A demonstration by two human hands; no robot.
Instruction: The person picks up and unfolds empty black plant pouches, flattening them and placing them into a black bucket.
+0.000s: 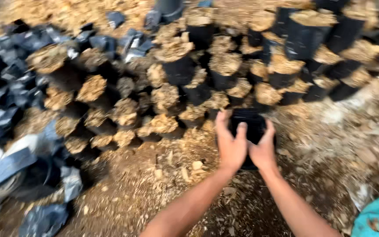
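Black grow bag (pixel 252 125): upright, clasped between left hand (pixel 230 142) and right hand (pixel 263 149); filled bags (pixel 224 70) stand just beyond both.

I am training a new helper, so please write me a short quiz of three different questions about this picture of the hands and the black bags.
1. True or false: both hands grip one black bag.
2. What fills the black bags stacked in rows behind the hands? A) water B) pale wood chips C) stones
3. What lies loose at the far left?

Key
1. True: the left hand and the right hand hold it together, at the front of the rows.
2. B.
3. A heap of empty black bags, crumpled and flat, on the chip-covered ground.
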